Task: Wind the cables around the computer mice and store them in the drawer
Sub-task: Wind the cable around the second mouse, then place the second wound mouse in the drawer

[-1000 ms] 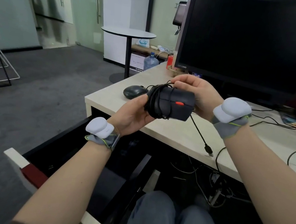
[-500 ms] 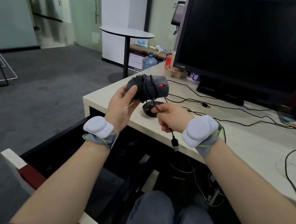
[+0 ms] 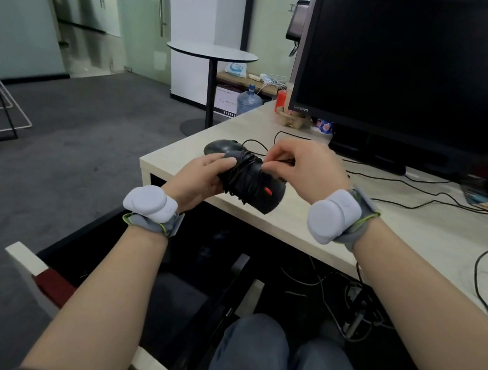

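Now we finish winding: our left hand (image 3: pixel 202 178) grips the mouse (image 3: pixel 254 183) above the desk's (image 3: pixel 388 236) near edge, our right hand (image 3: pixel 299 168) pinches the cable (image 3: pixel 281 160) end. Next we likely tuck that end, then lower it into the open drawer (image 3: pixel 94 234) below. Black coils band its middle; a second mouse (image 3: pixel 223 146) waits behind.

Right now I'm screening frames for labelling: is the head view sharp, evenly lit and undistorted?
Head view: the mouse and both hands are sharp; the glass wall at far left smears; wide-angle bending curves the monitor edges; the open drawer is too dark to read.
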